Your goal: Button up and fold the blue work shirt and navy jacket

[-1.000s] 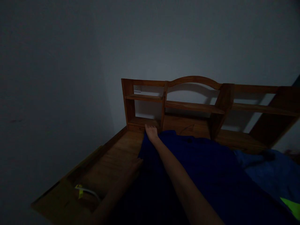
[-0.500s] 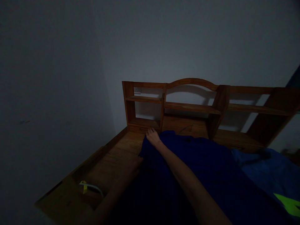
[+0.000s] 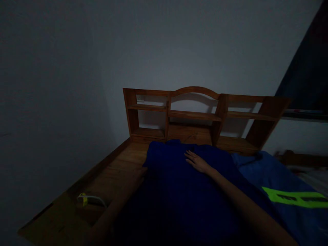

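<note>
A dark blue cloth (image 3: pixel 174 184) lies spread over the wooden bed surface, its far edge close to the headboard shelf. My right hand (image 3: pixel 197 162) rests flat on top of it, fingers stretched out and slightly apart. At the cloth's left edge is my left hand (image 3: pixel 138 175), in deep shadow. Its fingers look closed at that edge, though the darkness hides most of the grip.
A wooden headboard with open shelves (image 3: pixel 193 116) stands along the wall. Bare boards (image 3: pixel 120 167) show on the left, with a pale looped cable (image 3: pixel 93 197) bearing a yellow tag. To the right lies a lighter blue cloth (image 3: pixel 258 174) with a bright green strip (image 3: pixel 294 198).
My right hand has left the cloth's far left corner and moved right, flattening onto the cloth. The left hand stays by the left edge. The view has turned slightly right.
</note>
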The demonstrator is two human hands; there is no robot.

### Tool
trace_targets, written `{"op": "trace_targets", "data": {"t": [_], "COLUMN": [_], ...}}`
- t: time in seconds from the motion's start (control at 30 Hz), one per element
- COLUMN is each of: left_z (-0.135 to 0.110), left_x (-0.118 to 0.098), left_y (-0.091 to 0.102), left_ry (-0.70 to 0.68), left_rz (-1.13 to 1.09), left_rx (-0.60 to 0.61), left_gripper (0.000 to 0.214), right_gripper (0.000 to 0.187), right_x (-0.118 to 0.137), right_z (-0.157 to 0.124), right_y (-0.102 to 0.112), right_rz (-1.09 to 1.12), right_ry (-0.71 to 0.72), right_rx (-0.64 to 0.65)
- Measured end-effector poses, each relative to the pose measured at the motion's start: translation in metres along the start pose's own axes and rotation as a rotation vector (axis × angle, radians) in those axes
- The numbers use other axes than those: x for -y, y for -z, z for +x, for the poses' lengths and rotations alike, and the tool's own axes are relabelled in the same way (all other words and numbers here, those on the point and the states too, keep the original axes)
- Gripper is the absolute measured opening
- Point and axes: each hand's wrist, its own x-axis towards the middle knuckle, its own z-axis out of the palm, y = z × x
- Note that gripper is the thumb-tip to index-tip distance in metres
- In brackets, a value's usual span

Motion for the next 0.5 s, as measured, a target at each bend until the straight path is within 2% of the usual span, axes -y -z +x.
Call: {"op": "trace_targets", "data": {"t": [0.1, 0.2, 0.27, 0.33, 0.4, 0.43, 0.5], "left_z": [-0.001, -0.001, -0.001, -0.003, -0.004, -0.004, -0.003], "left_x": [-0.012, -0.016, -0.015, -0.015, -0.016, -0.018, -0.023], "left_y": [0.005, 0.004, 0.002, -0.001, -0.002, -0.002, -0.001], "left_ry": [0.053, 0.046, 0.048, 0.057, 0.029, 0.003, -0.044], "left_rz": [0.045, 0.049, 0.051, 0.063, 0.088, 0.100, 0.115], "left_rx": [0.024, 0.060, 0.046, 0.027, 0.006, -0.004, -0.024], "left_gripper": [0.021, 0.024, 0.028, 0.030, 0.033, 0.036, 0.043], "right_gripper": [0.051, 0.053, 0.054, 0.055, 0.055, 0.054, 0.052], "right_x": [-0.048, -0.084, -0.099, -0.103, -0.096, -0.091, -0.082], "right_z": [-0.043, -0.091, -0.121, -0.144, -0.160, -0.166, -0.178], "right_y": [0.016, 0.027, 0.035, 0.045, 0.055, 0.059, 0.062], "right_rz": [-0.102, -0.207, -0.286, -0.378, -0.406, -0.377, -0.266], "right_ry": [-0.093, -0.225, -0.380, -0.473, -0.416, -0.339, -0.207], "right_rx": [-0.060, -0.030, -0.068, -0.197, -0.280, -0.249, -0.073]}}
